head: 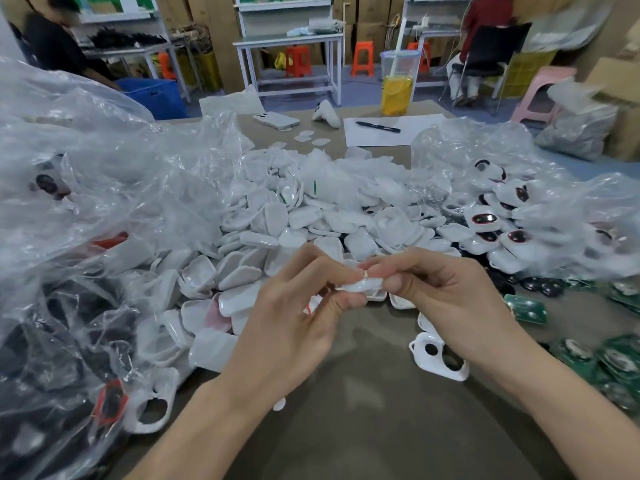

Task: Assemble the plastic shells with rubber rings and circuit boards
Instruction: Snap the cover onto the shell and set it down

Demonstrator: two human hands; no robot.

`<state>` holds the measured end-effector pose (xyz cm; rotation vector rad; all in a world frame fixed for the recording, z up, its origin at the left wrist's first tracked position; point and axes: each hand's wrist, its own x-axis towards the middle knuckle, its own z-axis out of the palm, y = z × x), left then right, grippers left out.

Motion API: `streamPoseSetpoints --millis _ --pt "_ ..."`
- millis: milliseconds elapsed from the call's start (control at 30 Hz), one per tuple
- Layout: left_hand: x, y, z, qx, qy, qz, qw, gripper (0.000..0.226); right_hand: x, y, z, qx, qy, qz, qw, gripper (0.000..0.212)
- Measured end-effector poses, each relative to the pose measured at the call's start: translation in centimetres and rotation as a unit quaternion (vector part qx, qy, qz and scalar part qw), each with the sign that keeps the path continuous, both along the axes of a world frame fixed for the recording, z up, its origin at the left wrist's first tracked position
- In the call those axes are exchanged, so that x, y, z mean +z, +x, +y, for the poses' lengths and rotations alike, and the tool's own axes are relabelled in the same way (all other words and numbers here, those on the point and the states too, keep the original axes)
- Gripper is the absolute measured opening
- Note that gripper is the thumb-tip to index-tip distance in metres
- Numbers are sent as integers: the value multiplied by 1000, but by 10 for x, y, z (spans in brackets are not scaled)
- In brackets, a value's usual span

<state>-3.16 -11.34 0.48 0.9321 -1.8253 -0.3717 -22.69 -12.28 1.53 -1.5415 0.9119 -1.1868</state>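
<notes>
Both hands meet over the table's middle on one white plastic shell (362, 285). My left hand (294, 317) pinches its left end, and a bit of red rubber ring (309, 309) shows under the fingers. My right hand (446, 299) pinches the shell's right end with curled fingers. A big heap of white shells (277, 220) lies behind the hands. Green circuit boards (588, 358) lie at the right. A white shell with two holes (438, 358) rests under my right wrist.
Clear plastic bags (86, 168) with parts fill the left; another bag (519, 202) holds assembled shells at the right. A phone (276, 120), a pen (377, 126) on paper and a yellow drink cup (397, 84) stand at the far edge. People sit at benches behind.
</notes>
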Motion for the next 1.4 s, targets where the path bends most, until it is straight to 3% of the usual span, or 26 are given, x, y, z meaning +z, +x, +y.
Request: streamPoseSetpoints --millis 167,267,367,433,500,567,633,800,1133,1267,1400 --pt "-3 0 1 0 -28 -6 1000 19 1 -2 3 2 25 9 1000 14" --pt "0 3 0 12 -62 -29 998 17 -2 -7 2 35 83 8 996 35" --pt "0 5 1 19 -50 -42 998 17 -1 -8 2 52 109 -4 993 38" --pt "-1 1 4 22 5 -26 999 34 1 -7 1 43 102 -5 994 41" --pt "0 -4 8 -6 133 54 990 44 0 -6 0 21 98 -3 995 48" --pt "1 -9 10 -37 238 145 960 38 1 -5 0 -3 97 -8 995 49" --pt "1 -12 10 -45 267 182 945 25 0 -3 0 -22 82 -4 996 44" --pt "0 -15 8 -31 245 161 955 4 -7 8 2 -25 60 -11 998 35" --pt "-8 -14 9 23 172 83 981 2 -8 18 6 -52 66 -77 993 25" --pt "-9 -14 9 39 153 72 985 7 -8 21 9 -88 44 -47 994 31" --pt "-8 -10 11 -5 164 21 986 4 -5 19 11 -114 30 10 993 28"
